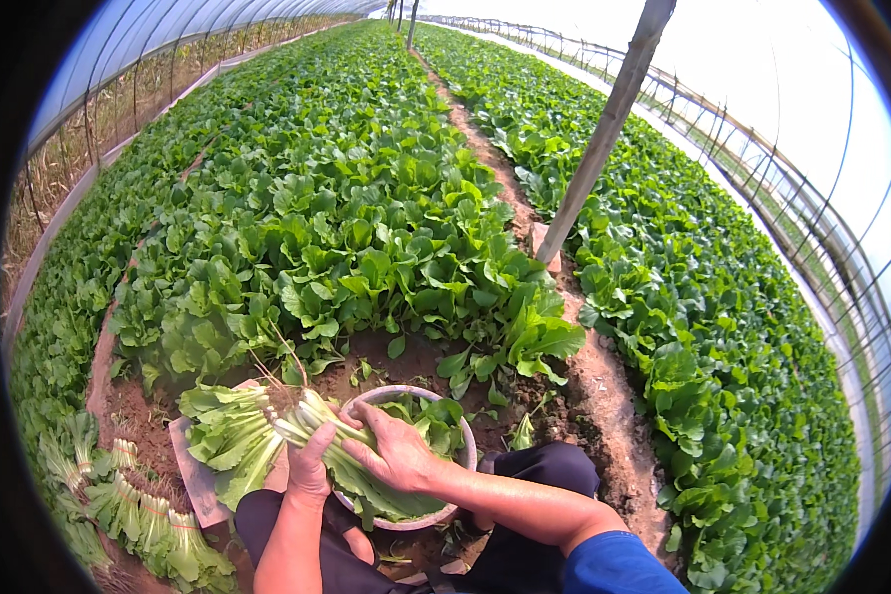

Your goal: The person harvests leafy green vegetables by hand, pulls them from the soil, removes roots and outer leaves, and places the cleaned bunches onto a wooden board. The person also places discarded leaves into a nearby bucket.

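Note:
Both of my hands are around one bunch of leafy greens (323,438) with white stems and thin roots, above a round tub (469,445). My left hand (310,464) grips the stems from the left and below. From the right, my right hand (390,449) presses on the same bunch, its thumb across the stalks. Loose leaves (445,419) lie inside the tub. Just left of my hands, more pulled greens (230,438) rest on a flat board (197,486), their roots towards the bunch.
Tied bundles of greens (152,523) lie on the soil at lower left. Dense rows of leafy plants (371,223) grow ahead. A slanted wooden post (609,126) stands beside a narrow dirt ridge (601,386) at right. My bent knees flank the tub.

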A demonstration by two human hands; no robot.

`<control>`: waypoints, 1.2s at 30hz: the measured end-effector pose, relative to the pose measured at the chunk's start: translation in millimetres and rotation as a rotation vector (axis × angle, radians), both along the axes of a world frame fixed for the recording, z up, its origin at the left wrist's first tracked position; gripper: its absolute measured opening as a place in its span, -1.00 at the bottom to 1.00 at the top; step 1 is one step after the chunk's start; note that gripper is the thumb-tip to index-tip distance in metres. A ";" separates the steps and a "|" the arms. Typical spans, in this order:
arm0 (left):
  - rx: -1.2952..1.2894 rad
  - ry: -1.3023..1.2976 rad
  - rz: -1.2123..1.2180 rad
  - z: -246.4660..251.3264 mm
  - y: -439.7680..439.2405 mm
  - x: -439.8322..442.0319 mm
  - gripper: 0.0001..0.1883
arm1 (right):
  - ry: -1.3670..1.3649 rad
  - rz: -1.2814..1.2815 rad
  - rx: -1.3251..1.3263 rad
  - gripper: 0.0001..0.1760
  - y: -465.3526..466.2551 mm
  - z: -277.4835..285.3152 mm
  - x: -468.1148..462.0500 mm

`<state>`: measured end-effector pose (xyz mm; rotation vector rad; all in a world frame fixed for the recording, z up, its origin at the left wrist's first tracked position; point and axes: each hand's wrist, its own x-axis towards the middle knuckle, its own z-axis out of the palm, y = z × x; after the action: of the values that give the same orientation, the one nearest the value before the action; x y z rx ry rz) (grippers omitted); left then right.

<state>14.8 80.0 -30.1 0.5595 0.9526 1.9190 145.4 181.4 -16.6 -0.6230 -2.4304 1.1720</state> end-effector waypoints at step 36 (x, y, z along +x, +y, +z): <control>0.096 1.833 0.722 14.9 -14.0 36.8 -0.73 | -0.246 -0.102 0.240 -0.35 74.2 22.0 69.8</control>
<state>51.6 66.0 -15.3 2.4559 2.3399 1.5873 215.1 255.6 5.4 -0.8459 -2.6522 0.7868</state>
